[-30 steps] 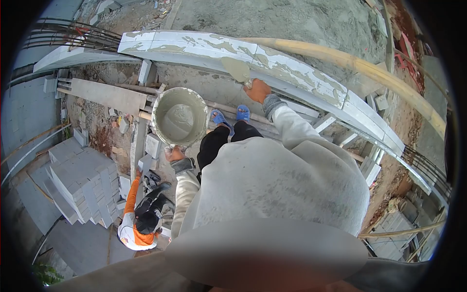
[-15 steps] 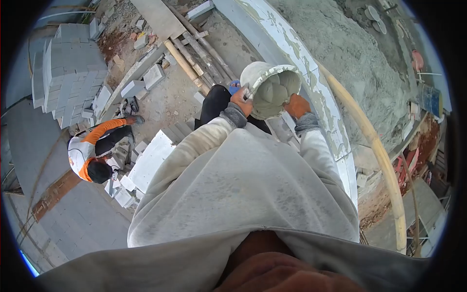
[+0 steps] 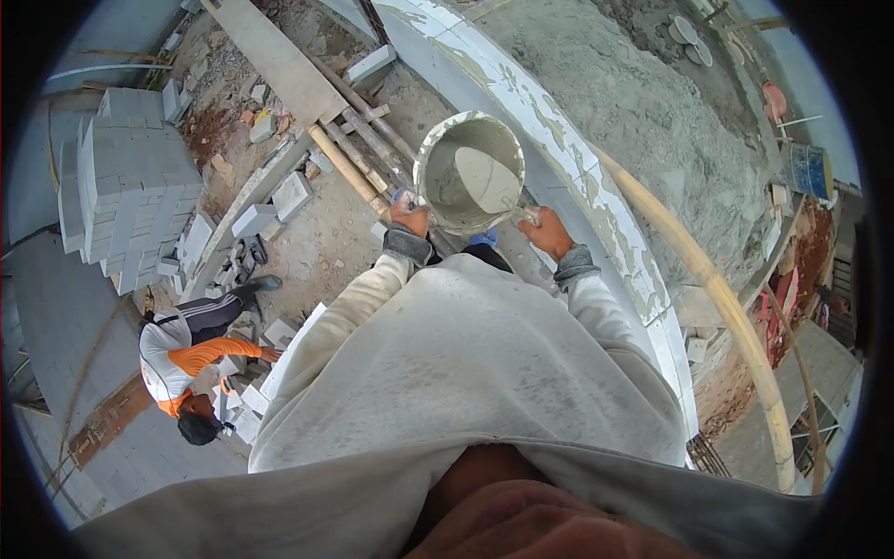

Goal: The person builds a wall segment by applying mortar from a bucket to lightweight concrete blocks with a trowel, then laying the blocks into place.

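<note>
A round bucket [image 3: 423,160], crusted with grey mortar, is held in front of my body with its mouth toward me. Wet mortar [image 3: 489,182] shows inside as a smooth, pale patch. My left hand [image 3: 411,220] is closed on the bucket's near left rim, with a white wrapping on a finger. My right hand [image 3: 549,233] is closed at the near right side, its fingers around a short grey piece that meets the rim; whether this belongs to the bucket I cannot tell. Blue footwear shows below the bucket.
A low white block wall [image 3: 559,140] smeared with mortar curves along my right, with a bamboo pole [image 3: 694,256] beyond. Bamboo poles [image 3: 349,168] and a board [image 3: 279,61] lie ahead. Stacked blocks [image 3: 140,186] stand left. A co-worker [image 3: 186,354] bends among loose blocks.
The bucket has shifted left and turned so its mouth faces me more. Both hands have moved with it, slightly down and left. The co-worker has changed posture, reaching an arm toward the blocks.
</note>
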{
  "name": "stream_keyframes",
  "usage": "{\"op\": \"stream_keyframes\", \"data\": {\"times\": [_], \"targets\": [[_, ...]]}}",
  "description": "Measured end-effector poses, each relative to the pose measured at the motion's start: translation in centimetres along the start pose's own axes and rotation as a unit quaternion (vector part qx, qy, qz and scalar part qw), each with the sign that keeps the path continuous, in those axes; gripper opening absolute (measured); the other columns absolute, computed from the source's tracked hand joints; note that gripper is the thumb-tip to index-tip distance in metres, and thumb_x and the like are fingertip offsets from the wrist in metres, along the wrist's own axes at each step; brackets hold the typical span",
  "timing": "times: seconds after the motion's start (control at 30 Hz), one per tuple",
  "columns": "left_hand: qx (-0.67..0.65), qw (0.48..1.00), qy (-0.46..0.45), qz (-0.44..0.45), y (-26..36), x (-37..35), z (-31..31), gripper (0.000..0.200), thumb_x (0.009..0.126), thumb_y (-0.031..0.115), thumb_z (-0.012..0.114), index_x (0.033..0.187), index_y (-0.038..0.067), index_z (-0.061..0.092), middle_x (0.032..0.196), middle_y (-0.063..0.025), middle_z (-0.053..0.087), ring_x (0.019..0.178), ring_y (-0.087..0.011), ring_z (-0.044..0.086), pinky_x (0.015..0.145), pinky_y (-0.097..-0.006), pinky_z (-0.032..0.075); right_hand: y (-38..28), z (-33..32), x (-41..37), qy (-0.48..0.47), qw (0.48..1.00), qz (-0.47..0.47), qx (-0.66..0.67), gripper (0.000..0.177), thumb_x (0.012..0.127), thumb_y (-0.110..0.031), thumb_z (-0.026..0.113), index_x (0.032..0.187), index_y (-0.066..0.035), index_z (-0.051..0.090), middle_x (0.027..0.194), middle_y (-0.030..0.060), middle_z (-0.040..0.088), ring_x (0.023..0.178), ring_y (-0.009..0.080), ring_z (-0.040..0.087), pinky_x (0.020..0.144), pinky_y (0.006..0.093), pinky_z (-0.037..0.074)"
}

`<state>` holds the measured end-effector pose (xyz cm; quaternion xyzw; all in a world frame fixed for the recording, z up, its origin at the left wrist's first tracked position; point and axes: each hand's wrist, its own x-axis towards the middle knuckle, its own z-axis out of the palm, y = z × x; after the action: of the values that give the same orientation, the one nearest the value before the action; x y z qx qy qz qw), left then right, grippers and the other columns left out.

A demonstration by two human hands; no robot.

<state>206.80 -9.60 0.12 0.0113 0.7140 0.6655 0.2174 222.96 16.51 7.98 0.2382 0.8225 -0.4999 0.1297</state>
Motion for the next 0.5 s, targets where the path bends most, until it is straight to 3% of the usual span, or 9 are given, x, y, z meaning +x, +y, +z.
{"op": "stream_keyframes", "data": {"times": [0.03, 0.1, 0.2, 0.23, 0.3, 0.4, 0.5], "targets": [[-0.059, 0.997, 0.038, 0.02, -0.7, 1.4, -0.6, 0.017, 0.075, -0.006, 0.052, 0.088, 0.002, 0.059, 0.075, -0.0018, 0.06, 0.06, -0.0098, 0.054, 0.054, -0.025, 0.046, 1.4, 1.2, 1.9, 0.008, 0.999, 0.013, 0.048, 0.041, 0.078, -0.024, 0.061, 0.102, 0.009, 0.064, 0.07, 0.0126, 0.062, 0.057, 0.0203, 0.056, 0.058, 0.0345, 0.047], [-0.091, 0.994, 0.056, -0.031, 0.3, 3.7, -2.4, 0.014, 0.074, -0.006, 0.05, 0.081, 0.005, 0.054, 0.07, -0.0024, 0.058, 0.055, -0.0112, 0.054, 0.048, -0.0262, 0.045, 0.2, 1.7, 4.8, -0.045, 0.983, 0.124, 0.13, 0.052, 0.078, -0.029, 0.062, 0.112, 0.01, 0.061, 0.079, 0.0158, 0.065, 0.066, 0.0264, 0.062, 0.067, 0.0366, 0.05], [-0.081, 0.991, 0.086, -0.069, -3.5, 8.2, -7.7, 0.012, 0.074, -0.006, 0.049, 0.078, 0.005, 0.052, 0.068, -0.0032, 0.057, 0.052, -0.0126, 0.053, 0.045, -0.0274, 0.045, -0.5, 2.2, 11.1, 0.009, 0.954, 0.129, 0.27, 0.05, 0.078, -0.031, 0.062, 0.11, 0.007, 0.062, 0.071, 0.0088, 0.059, 0.06, 0.0187, 0.056, 0.062, 0.0327, 0.047], [-0.068, 0.99, 0.094, -0.075, -5.0, 10.0, -8.9, 0.012, 0.074, -0.005, 0.049, 0.079, 0.005, 0.053, 0.068, -0.0034, 0.057, 0.052, -0.0129, 0.053, 0.045, -0.0277, 0.045, -0.3, 1.8, 13.9, 0.039, 0.959, 0.135, 0.244, 0.05, 0.078, -0.032, 0.061, 0.11, 0.007, 0.061, 0.072, 0.0104, 0.06, 0.062, 0.0208, 0.058, 0.063, 0.0342, 0.048], [-0.122, 0.978, 0.116, -0.121, -2.1, 11.5, -10.9, 0.013, 0.074, -0.005, 0.049, 0.08, 0.005, 0.054, 0.069, -0.004, 0.057, 0.052, -0.0138, 0.054, 0.047, -0.0286, 0.048, 0.5, 1.6, 18.9, 0.092, 0.964, 0.157, 0.194, 0.049, 0.08, -0.033, 0.059, 0.109, 0.005, 0.06, 0.074, 0.0136, 0.063, 0.067, 0.0251, 0.063, 0.067, 0.0372, 0.05], [-0.117, 0.976, 0.135, -0.126, -1.8, 14.5, -15.9, 0.013, 0.075, -0.006, 0.051, 0.081, 0.004, 0.055, 0.074, -0.0041, 0.06, 0.058, -0.0135, 0.056, 0.052, -0.0285, 0.05, 0.8, 0.6, 27.2, 0.203, 0.95, 0.181, -0.151, 0.046, 0.082, -0.035, 0.057, 0.107, 0.002, 0.058, 0.083, 0.0194, 0.067, 0.081, 0.0332, 0.068, 0.075, 0.0423, 0.052], [-0.129, 0.971, 0.133, -0.154, -2.0, 17.6, -20.8, 0.012, 0.076, -0.007, 0.052, 0.08, 0.004, 0.057, 0.078, -0.0039, 0.062, 0.063, -0.0132, 0.058, 0.056, -0.0283, 0.051, -0.3, 0.1, 34.8, 0.188, 0.924, 0.224, -0.245, 0.051, 0.083, -0.039, 0.056, 0.11, 0.005, 0.056, 0.1, 0.0281, 0.065, 0.097, 0.0406, 0.064, 0.084, 0.0472, 0.051]]}}
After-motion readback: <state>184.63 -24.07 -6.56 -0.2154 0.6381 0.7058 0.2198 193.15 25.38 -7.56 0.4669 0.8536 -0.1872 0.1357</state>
